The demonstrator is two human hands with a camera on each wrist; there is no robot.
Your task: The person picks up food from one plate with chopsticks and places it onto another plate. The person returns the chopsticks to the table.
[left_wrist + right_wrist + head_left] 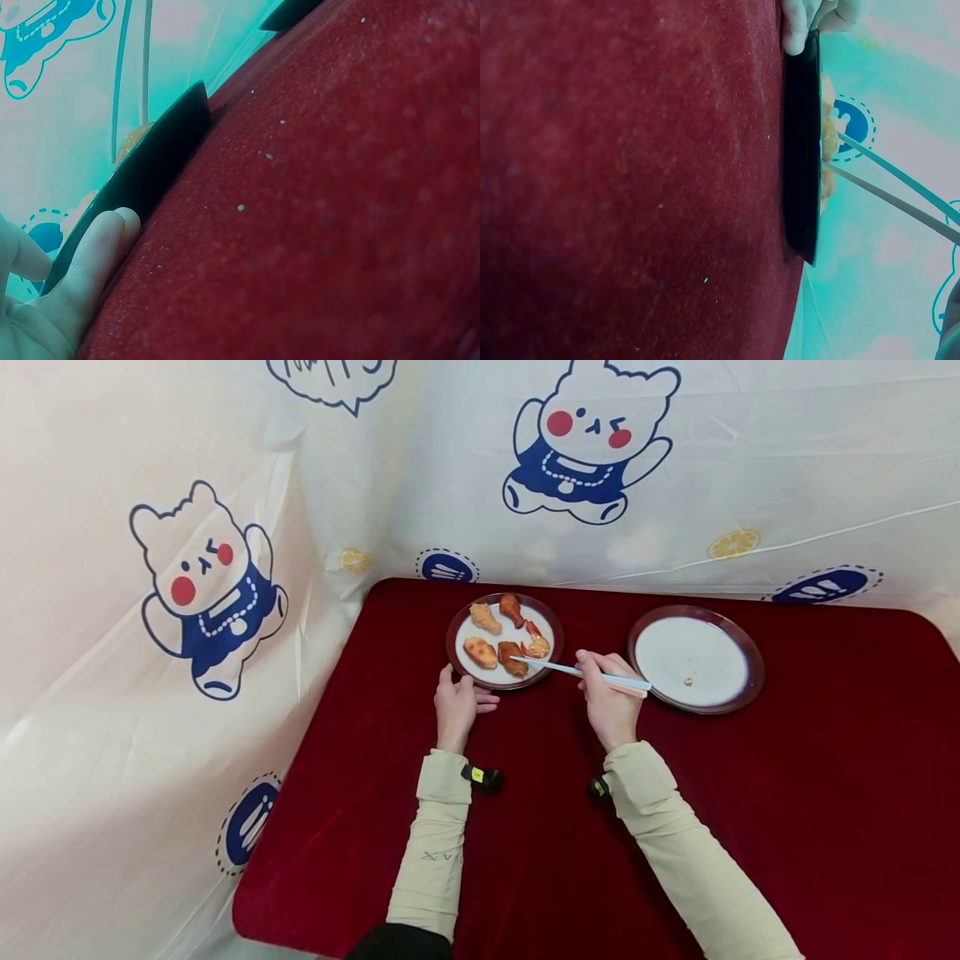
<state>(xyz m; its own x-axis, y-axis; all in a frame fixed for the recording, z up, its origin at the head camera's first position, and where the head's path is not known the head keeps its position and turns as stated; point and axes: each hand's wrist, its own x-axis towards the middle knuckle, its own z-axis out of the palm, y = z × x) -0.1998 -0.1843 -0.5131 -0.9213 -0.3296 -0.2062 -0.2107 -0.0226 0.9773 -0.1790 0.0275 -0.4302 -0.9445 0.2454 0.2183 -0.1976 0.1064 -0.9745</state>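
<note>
A brown-rimmed plate with several pieces of food stands at the back left of the table. My left hand holds its near-left rim, fingers on both sides of the edge in the left wrist view. My right hand grips a pair of chopsticks, one light blue and one pinkish. Their tips meet a brown piece of meat on the plate; whether they pinch it, I cannot tell. Around it lie a golden oval piece, a fried chicken piece, a drumstick and a shrimp.
A second brown-rimmed plate stands to the right, beyond my right hand, with a small crumb on it. Dark red cloth covers the table. A white printed curtain hangs behind and along the left side.
</note>
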